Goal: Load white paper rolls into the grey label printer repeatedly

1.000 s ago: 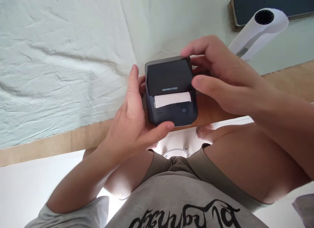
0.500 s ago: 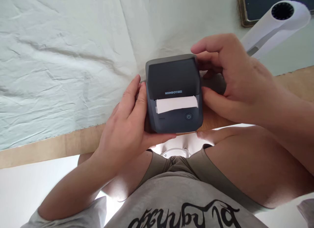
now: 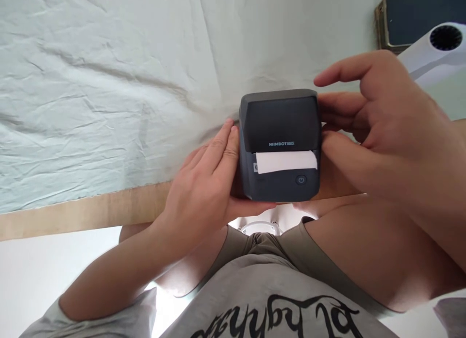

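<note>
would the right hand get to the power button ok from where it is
Probably yes: the right hand is beside the printer, near the power button, which the paper leaves uncovered.

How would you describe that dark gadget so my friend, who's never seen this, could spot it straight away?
Find the pale cloth, then its near edge, where the left hand and right hand meet a dark, boxy gadget. Unlike the flat phone at upper right, it is chunky, with a white paper strip and a round power button.
</note>
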Demonstrator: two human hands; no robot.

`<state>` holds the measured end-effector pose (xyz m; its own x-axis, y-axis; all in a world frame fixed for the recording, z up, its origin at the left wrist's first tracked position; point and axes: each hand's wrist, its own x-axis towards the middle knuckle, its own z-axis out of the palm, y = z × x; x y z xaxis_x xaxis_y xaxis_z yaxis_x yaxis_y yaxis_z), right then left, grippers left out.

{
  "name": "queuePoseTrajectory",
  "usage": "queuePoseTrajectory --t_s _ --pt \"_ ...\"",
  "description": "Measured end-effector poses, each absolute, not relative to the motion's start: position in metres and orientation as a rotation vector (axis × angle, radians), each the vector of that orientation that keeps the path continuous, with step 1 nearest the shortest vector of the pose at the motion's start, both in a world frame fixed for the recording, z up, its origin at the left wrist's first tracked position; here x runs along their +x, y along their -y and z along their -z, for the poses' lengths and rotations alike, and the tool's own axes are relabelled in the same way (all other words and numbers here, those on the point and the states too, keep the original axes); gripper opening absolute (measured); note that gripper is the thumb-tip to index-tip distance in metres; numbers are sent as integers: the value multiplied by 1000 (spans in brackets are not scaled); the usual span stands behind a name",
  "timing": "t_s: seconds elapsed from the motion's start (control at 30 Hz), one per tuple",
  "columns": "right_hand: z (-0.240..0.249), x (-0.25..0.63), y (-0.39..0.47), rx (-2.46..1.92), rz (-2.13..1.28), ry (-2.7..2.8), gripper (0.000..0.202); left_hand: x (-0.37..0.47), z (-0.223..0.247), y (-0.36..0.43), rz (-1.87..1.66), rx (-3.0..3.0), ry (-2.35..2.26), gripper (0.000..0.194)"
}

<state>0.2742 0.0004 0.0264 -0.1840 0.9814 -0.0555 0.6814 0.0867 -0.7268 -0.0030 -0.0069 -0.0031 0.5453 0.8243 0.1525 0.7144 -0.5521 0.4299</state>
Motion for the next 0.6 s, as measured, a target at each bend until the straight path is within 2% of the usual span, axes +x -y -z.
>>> queuePoseTrajectory --t_s 0.23,0.33,0.4,0.5,0.6 --pt "-21 279 -4 -1649 -786 1977 65 -3 4 7 -466 2428 -1252 117" --pt "-26 282 -7 -1597 -966 1981 56 -7 3 5 -433 2362 -1238 124" --pt "-29 285 -9 -1565 -1010 1986 66 -10 0 4 -410 2304 -1240 124" --pt "-33 288 -10 -1585 -858 2039 83 -12 -4 3 -402 2271 -1213 113" --pt "-33 291 -11 -1613 -630 2056 77 -12 -6 3 -387 2305 -1204 100"
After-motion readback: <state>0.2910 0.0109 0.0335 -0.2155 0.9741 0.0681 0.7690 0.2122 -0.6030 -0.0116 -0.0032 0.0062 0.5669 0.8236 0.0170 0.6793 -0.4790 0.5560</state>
